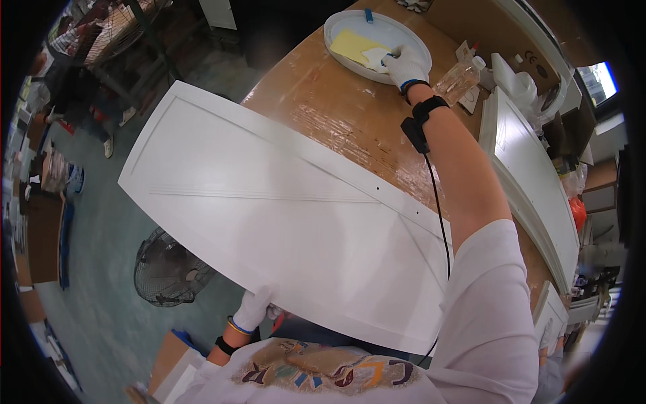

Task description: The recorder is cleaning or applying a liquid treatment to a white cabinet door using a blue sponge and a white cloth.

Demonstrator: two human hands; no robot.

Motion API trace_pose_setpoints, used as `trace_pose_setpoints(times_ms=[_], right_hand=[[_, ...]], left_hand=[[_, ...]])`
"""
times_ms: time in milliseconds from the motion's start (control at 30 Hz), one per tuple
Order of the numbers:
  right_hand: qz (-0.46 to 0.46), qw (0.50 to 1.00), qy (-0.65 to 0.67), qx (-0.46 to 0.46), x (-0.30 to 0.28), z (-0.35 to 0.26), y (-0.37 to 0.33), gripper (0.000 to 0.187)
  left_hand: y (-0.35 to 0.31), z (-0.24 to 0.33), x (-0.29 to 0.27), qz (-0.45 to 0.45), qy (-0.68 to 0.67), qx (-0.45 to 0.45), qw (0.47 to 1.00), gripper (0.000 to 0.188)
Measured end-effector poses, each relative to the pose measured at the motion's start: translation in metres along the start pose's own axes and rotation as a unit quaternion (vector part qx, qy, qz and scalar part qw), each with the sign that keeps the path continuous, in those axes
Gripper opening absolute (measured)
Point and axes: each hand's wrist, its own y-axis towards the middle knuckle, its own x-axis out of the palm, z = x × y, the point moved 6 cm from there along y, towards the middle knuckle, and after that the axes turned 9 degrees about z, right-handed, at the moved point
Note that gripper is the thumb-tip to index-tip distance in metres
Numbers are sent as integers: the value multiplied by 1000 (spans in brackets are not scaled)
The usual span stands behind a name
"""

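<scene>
A large white panel with grooved lines and two small dark holes lies slantwise in front of me, partly over the brown table. My left hand, in a white glove, is closed round its near edge; some fingers are hidden beneath. My right hand, also gloved, reaches far out to a round white tray. Its fingers are pinched at the edge of a white sheet, with a bit of blue at the fingertips. Under that sheet lies a yellow sheet. A small blue piece rests by the tray's far rim.
A clear plastic bottle stands right of the tray on the plastic-covered table. More white panels are stacked at the right. A floor fan sits below the panel's left edge. A black cable hangs from my right wrist.
</scene>
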Motion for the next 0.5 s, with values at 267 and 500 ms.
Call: trace_pose_setpoints(times_ms=[267, 500], right_hand=[[-49, 994, -69, -66, -17, 0, 6, 40], [-117, 967, -166, -156, -134, 31, -45, 34]], left_hand=[[1, -2, 0, 19, -13, -64, 998, 46], [2, -5, -6, 16, -47, -25, 998, 47]])
